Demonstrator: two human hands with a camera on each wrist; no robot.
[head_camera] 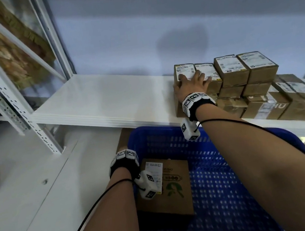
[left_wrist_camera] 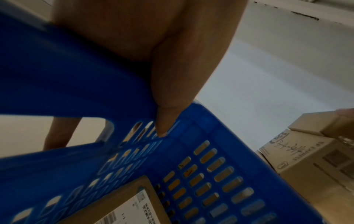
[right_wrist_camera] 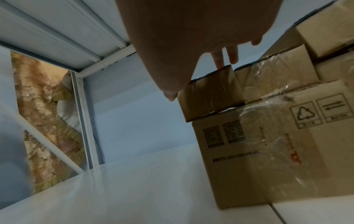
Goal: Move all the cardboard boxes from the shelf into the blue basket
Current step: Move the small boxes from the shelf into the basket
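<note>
You're facing a pale blue-grey wall (head_camera: 136, 21); a white perforated steel upright (head_camera: 1, 91) is standing at your left, white tiled floor (head_camera: 24, 207) spreading below, a gold fringed curtain (head_camera: 15, 55) hanging behind.

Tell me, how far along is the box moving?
Barely begun. One flat box lies in the blue basket. The right hand rests on the leftmost top box, not lifted; the left hand grips the basket's rim. The stack remains on the shelf.
</note>
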